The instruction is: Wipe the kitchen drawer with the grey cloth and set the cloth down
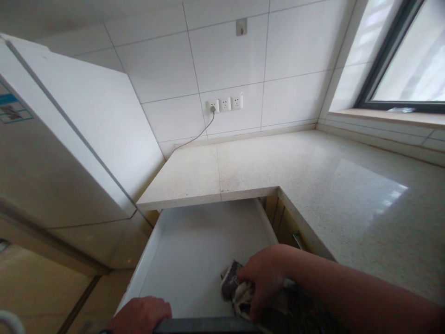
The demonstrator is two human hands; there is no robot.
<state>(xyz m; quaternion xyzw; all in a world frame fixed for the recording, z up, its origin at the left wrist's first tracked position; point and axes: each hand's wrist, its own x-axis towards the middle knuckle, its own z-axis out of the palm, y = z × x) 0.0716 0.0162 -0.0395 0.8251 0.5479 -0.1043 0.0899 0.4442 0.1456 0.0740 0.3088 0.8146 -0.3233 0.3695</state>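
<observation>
A white drawer (pixel 198 250) stands pulled out beneath the countertop. My left hand (pixel 139 316) is closed over the drawer's front edge at its left end, fingers curled over the rim. Inside the drawer, at its front right, my right hand (pixel 266 278) is closed on a crumpled cloth (pixel 230 280) with a dark and pale pattern. Part of the cloth bunches out past my fingertips towards the left. More dark fabric shows beneath my right forearm, partly hidden by it.
The pale stone countertop (pixel 257 162) runs above the drawer and turns along the right side under a window (pixel 413 55). A white fridge (pixel 93 106) stands at the left. A plug sits in the wall sockets (pixel 225 104), its cord trailing towards the fridge.
</observation>
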